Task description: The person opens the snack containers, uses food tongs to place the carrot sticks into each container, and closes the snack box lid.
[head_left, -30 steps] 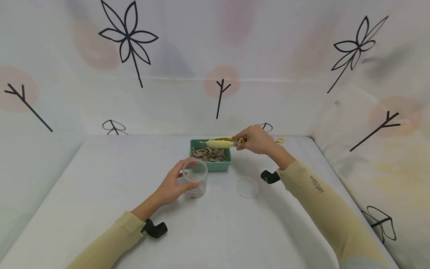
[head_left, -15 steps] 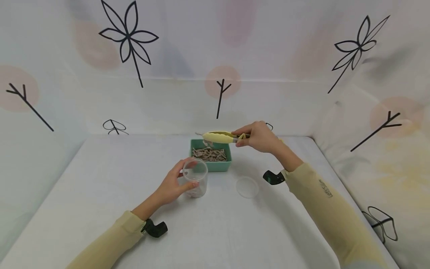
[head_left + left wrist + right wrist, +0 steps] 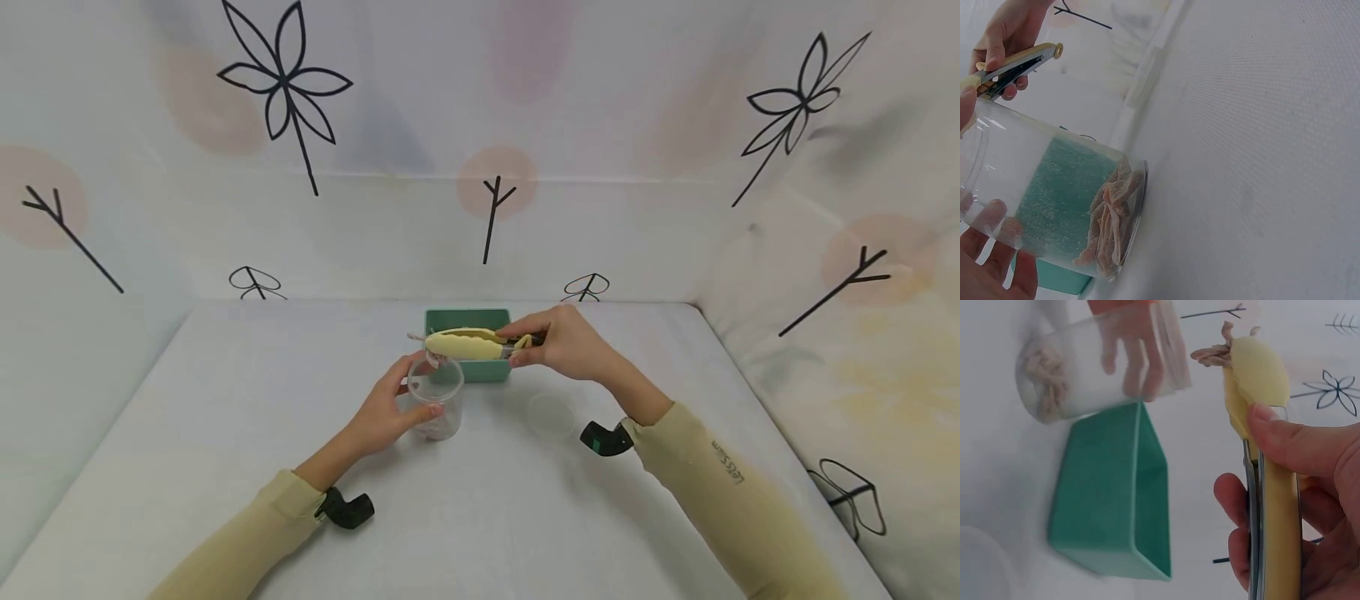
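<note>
My left hand [image 3: 378, 417] is wrapped around a clear plastic jar [image 3: 442, 408] standing upright on the table. Greyish-brown dried strips [image 3: 1110, 225] lie in the bottom of the jar. In my right hand [image 3: 566, 343] I grip yellow-tipped tongs [image 3: 465, 345], their tips closed on several more strips [image 3: 1213, 355]. Those strips hang close over the jar's mouth in the head view. Behind the jar sits a green rectangular box [image 3: 468, 318]; the tongs cover most of its inside from the head camera.
A round translucent lid [image 3: 551, 417] lies flat on the white tablecloth [image 3: 480, 525], right of the jar and below my right hand. Printed fabric walls [image 3: 390, 233] stand along the back and sides of the table.
My right hand first raised the tongs with strips out of the green box, then brought them left and nearer, to the jar's mouth. My left hand and the jar have stayed put.
</note>
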`<act>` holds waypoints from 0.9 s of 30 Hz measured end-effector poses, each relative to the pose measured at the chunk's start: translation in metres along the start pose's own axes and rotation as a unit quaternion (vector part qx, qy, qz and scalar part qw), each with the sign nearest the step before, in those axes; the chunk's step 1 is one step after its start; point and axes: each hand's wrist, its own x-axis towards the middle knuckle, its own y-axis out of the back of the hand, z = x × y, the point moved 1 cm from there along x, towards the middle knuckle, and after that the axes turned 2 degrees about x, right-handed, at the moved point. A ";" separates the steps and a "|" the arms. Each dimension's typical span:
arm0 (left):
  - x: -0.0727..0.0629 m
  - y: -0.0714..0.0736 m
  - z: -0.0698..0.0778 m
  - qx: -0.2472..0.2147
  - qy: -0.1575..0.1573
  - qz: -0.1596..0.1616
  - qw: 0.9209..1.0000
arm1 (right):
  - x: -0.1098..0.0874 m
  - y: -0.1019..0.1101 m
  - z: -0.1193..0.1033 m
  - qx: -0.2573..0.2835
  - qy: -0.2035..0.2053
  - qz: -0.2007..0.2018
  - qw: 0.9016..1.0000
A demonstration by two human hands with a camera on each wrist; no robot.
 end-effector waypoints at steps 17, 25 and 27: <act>0.001 0.000 -0.001 0.006 -0.006 -0.002 1.000 | -0.013 -0.004 0.002 -0.065 0.053 -0.026 0.996; 0.000 -0.001 -0.001 0.003 -0.004 -0.002 1.000 | -0.012 -0.003 0.001 -0.068 0.072 -0.037 0.994; 0.000 -0.001 -0.001 0.003 -0.007 -0.002 1.000 | -0.012 -0.003 0.001 -0.069 0.069 -0.037 0.995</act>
